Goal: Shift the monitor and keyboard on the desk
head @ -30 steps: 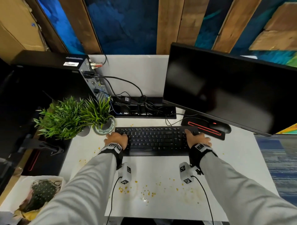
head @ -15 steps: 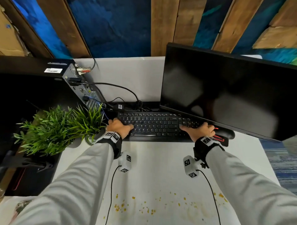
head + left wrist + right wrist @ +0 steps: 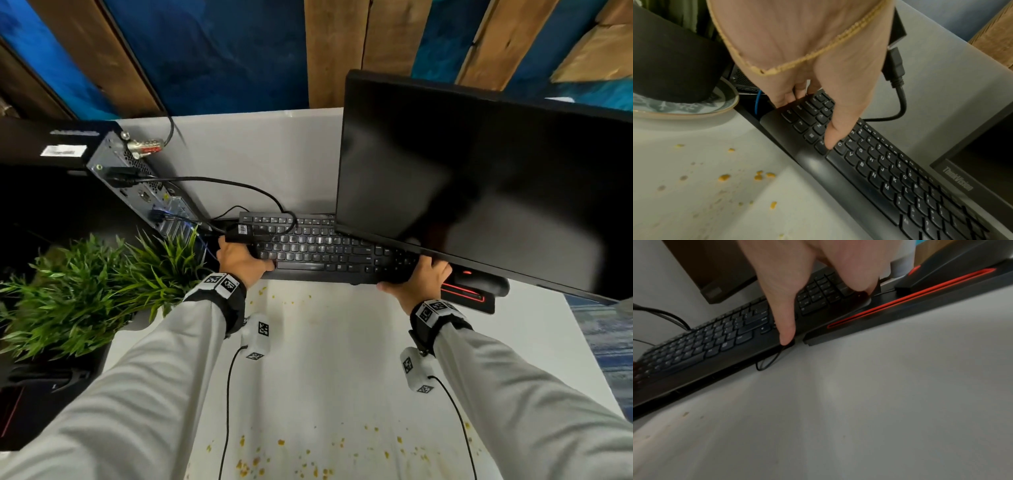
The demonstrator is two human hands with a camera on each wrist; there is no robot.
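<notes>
Since the frame a second earlier, both hands had pushed the keyboard [image 3: 325, 251] away across the counter [image 3: 335, 359], so its far edge now sat under the monitor [image 3: 479, 185]. Nearest lay yellow crumbs [image 3: 281, 442] on the white top. The left hand [image 3: 239, 260] gripped the keyboard's left end, thumb on the keys; the right hand [image 3: 418, 282] gripped its right end, beside the red-trimmed mouse pad [image 3: 469, 298]. The keyboard was black, flat, full-size, with white legends. A plant [image 3: 92, 284] stood left.
</notes>
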